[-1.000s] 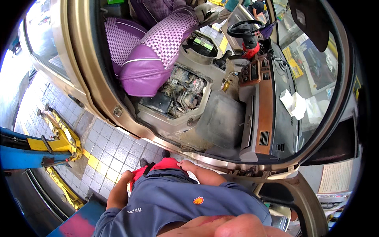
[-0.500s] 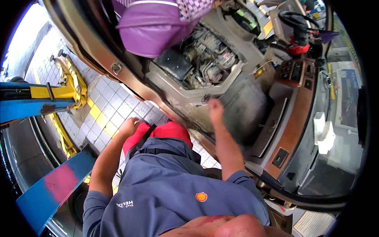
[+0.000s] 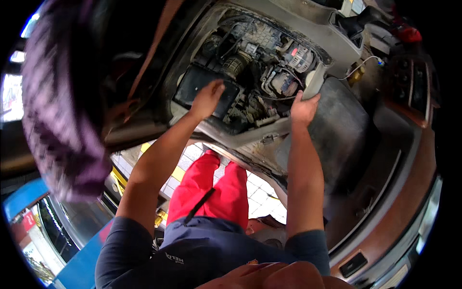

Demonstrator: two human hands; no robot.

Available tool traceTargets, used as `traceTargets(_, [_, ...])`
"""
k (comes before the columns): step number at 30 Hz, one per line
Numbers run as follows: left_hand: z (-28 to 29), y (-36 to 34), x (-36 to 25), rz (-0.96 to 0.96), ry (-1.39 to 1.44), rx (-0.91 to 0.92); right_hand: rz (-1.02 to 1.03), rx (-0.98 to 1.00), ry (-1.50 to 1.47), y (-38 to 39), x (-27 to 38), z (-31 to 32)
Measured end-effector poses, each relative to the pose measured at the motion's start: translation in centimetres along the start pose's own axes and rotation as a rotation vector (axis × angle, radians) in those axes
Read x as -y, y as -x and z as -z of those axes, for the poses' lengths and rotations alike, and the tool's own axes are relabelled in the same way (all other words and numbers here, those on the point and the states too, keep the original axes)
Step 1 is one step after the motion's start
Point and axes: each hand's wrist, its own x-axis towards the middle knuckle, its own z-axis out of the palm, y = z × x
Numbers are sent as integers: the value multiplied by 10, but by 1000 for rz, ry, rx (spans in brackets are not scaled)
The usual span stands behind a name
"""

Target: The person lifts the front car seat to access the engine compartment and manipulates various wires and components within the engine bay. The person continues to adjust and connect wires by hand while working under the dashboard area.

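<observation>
Below me lies an opened engine bay (image 3: 260,60) in a vehicle's cabin floor, with dusty engine parts inside. My left hand (image 3: 208,99) is over a black plastic box (image 3: 193,83) that looks like an air filter housing, its fingers stretched out; whether it touches the lid I cannot tell. A ribbed intake hose (image 3: 236,64) runs beside that box. At the near right corner my right hand (image 3: 304,110) is on the bay's beige rim (image 3: 315,81), thumb and fingers around the edge. Its fingertips are partly hidden. An alternator (image 3: 299,59) sits just beyond.
A grey mat-covered floor panel (image 3: 332,115) lies right of the bay, before the brown-trimmed dashboard (image 3: 409,202). Purple seat upholstery (image 3: 67,120) hangs close at the left. Below is the door sill (image 3: 250,166); blue lift arm (image 3: 82,255) at lower left.
I have leaned in over the engine bay. My left hand has risen from my side to the black box, and my right hand has moved onto the rim. The purple seat now appears far left.
</observation>
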Motion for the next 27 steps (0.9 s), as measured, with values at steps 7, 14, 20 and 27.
traceTargets(7, [-35,-228,19,151,-160,-94,-123,-23,187,2,42,18])
traceTargets(14, [-60,-286,17,724,100,122,-183,-40,244,-4,40,16])
traceTargets(20, [-59,-337,113,633,437,296,-187,-32,264,-4,46,10])
traceTargets(27, [-71,-308,68,567,411,120,-234,1,283,-5,46,13])
